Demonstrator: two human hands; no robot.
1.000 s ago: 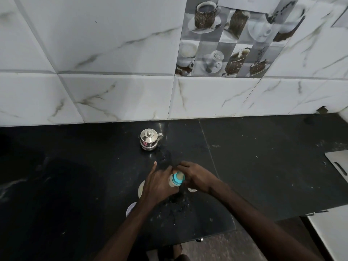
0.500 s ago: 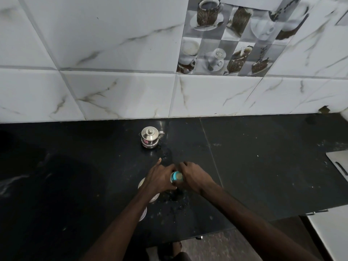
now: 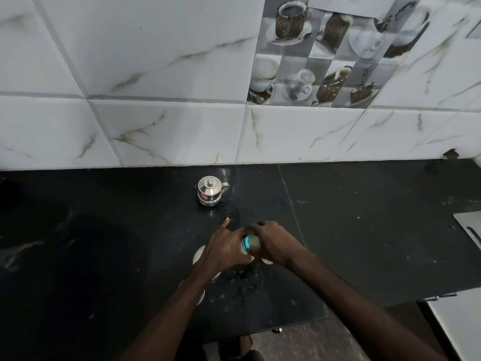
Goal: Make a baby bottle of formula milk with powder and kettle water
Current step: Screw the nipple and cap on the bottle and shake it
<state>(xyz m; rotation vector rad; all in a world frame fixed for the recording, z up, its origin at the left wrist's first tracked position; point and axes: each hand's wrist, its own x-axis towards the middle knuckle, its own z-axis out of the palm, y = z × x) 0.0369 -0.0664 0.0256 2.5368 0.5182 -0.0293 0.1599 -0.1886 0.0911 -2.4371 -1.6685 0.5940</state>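
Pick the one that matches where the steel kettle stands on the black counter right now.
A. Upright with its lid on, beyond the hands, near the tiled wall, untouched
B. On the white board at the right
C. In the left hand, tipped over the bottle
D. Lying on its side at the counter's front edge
A: the kettle stands upright, lid on, behind both hands, while the left hand and right hand are on the bottle.

One head-worn view looks forward and steeply down over the black counter [image 3: 364, 243], facing the tiled wall [image 3: 156, 74] behind it.
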